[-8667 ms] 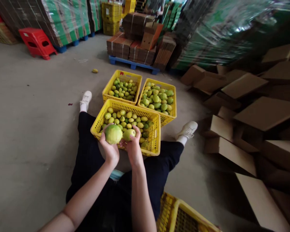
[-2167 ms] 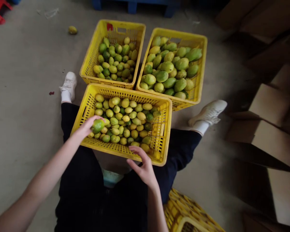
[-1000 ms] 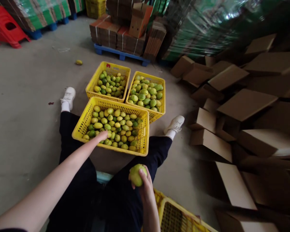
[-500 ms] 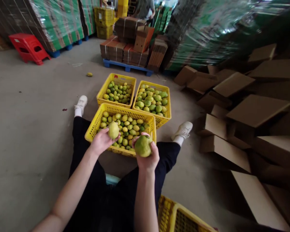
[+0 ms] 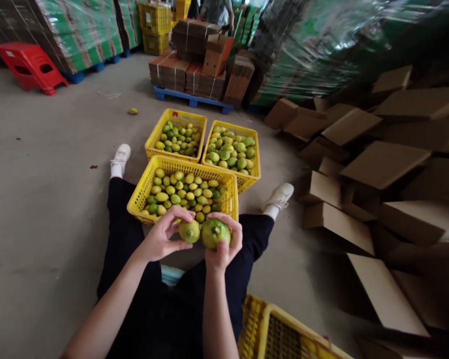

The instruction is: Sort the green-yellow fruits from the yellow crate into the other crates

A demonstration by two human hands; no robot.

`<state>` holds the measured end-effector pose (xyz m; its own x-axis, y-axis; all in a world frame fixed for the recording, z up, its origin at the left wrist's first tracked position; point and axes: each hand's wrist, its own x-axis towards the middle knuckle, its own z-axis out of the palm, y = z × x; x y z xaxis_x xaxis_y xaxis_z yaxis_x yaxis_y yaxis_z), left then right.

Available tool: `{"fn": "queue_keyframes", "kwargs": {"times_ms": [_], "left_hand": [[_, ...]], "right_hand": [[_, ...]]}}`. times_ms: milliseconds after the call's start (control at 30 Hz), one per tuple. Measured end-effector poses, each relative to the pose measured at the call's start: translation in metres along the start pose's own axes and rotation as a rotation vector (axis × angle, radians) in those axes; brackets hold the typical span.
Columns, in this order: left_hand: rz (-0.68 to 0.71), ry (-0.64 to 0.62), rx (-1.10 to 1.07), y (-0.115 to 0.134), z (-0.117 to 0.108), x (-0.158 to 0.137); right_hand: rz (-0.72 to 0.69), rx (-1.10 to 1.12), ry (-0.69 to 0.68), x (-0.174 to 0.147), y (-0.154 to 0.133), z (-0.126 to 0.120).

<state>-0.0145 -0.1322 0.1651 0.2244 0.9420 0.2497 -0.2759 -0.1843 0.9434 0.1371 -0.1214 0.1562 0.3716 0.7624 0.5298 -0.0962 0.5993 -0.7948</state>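
Note:
My left hand (image 5: pixel 164 236) grips a small yellow-green lemon (image 5: pixel 189 231) between thumb and fingers. Beside it, my right hand (image 5: pixel 226 241) is closed around a larger, greener lemon (image 5: pixel 214 233). The two fruits are side by side, very close together, their ends facing me. Both hands are over the near edge of a yellow crate (image 5: pixel 134 199), which holds many yellow and green lemons (image 5: pixel 190 192). Behind it stand a back-left crate (image 5: pixel 155 134) and a back-right crate (image 5: pixel 255 167), both with more lemons in them.
Another yellow crate (image 5: pixel 269 324) stands by my right thigh. Cardboard boxes (image 5: pixel 385 164) are heaped on the right. A red stool (image 5: pixel 32 67), a loose lemon (image 5: pixel 133 111) on the floor and a blue pallet (image 5: pixel 192 99) of flattened cartons are farther off. A person (image 5: pixel 217 11) is at the back.
My hands have drawn together and turned the two lemons so their ends face me. The left hand has moved down and right. The whole view has shifted slightly.

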Motion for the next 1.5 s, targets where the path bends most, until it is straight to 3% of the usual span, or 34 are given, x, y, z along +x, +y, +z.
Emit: {"fn": "queue_keyframes", "kwargs": {"times_ms": [133,267,400,500,633,767,867,967,1167,1333,1500], "left_hand": [[-0.067,0.012,0.128,0.005,-0.002,-0.002],[-0.287,0.021,0.04,0.003,-0.002,-0.003],[-0.454,0.124,-0.323,-0.004,0.004,0.0],[-0.491,0.248,-0.562,-0.005,0.008,0.006],[-0.573,0.351,-0.778,-0.004,0.006,0.014],[-0.7,0.463,-1.006,-0.009,-0.001,0.017],[-0.63,0.565,-1.158,-0.013,-0.003,0.016],[-0.519,0.581,-1.198,-0.014,-0.005,0.014],[-0.402,0.601,-1.171,-0.02,-0.01,0.009],[-0.533,0.663,-1.182,-0.034,-0.019,0.014],[-0.658,0.791,-1.141,-0.044,-0.018,0.017]], "right_hand": [[-0.073,-0.14,-0.041,-0.001,-0.002,-0.003],[-0.047,-0.271,0.082,-0.005,-0.004,-0.002],[0.255,-0.073,0.187,-0.003,-0.004,0.003],[0.532,0.168,0.221,0.003,-0.005,0.006],[0.797,0.411,0.276,0.011,-0.008,0.007],[1.032,0.516,0.205,0.012,-0.003,0.007],[1.083,0.509,0.045,0.009,0.003,0.007],[1.076,0.507,-0.058,0.004,0.008,0.01],[1.14,0.477,0.076,-0.004,0.013,0.019],[1.318,0.499,0.136,-0.002,0.026,0.015],[1.504,0.654,0.062,-0.004,0.041,0.007]]}}
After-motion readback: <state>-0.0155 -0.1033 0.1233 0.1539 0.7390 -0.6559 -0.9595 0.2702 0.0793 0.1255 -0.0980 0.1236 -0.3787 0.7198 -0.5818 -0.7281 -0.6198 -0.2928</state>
